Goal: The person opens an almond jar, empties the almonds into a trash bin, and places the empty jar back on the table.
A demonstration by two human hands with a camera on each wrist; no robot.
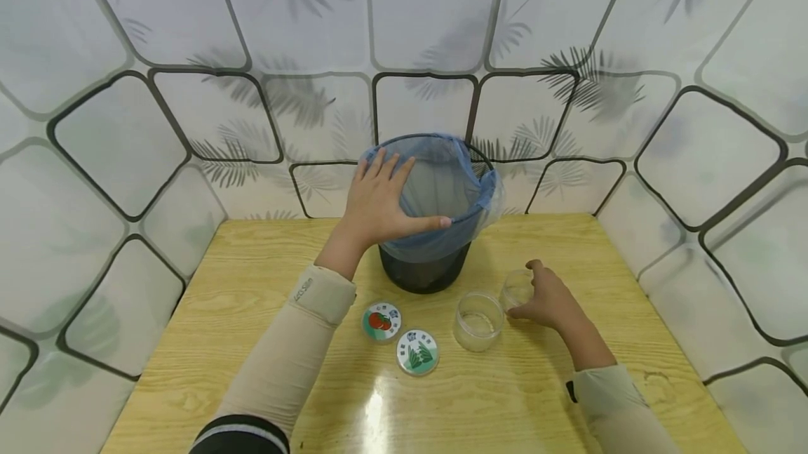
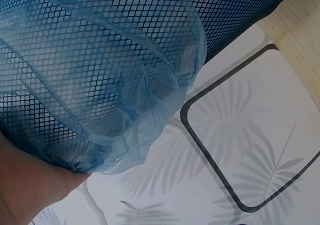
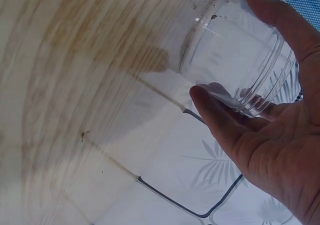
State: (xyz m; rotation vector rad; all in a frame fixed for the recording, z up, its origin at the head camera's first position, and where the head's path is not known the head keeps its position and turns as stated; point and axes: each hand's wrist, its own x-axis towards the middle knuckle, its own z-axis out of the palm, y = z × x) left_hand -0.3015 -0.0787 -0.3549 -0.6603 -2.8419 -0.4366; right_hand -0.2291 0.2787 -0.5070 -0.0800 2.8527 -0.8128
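Wood-grain table (image 1: 252,342), walls around it covered in pale sheet with dark rounded outlines and leaf prints (image 1: 126,145).

Dark mesh bin (image 1: 426,268) stands at the back middle of the table, lined with a thin blue bag (image 1: 442,187) folded over the rim. In the left wrist view the bag (image 2: 125,110) hangs loose over the mesh (image 2: 235,10), bunched at its lower edge.

Left hand (image 1: 379,205) rests on the near-left rim of the bin, fingers straight and spread over the bag, thumb stretched along the front rim. Flat press, not a curled grip. Left wrist view shows only a patch of palm (image 2: 25,185) against the bag edge. Beige sleeve (image 1: 297,342) with dark cuff on that arm.

Right hand (image 1: 549,299) sits on the table right of the bin, fingers and thumb curled round a small clear jar (image 1: 517,289). Right wrist view: jar (image 3: 240,60) with ridged neck held between thumb and fingers (image 3: 215,115), its base close to or on the table, can't tell which.

Second clear jar (image 1: 477,321), wider, stands open just left of the held one, touching or nearly so, not held.

Two round lids lie flat in front of the bin, close together: red tomato picture (image 1: 381,321), and green leaf picture (image 1: 417,352) nearer the camera. Neither hand touches them.
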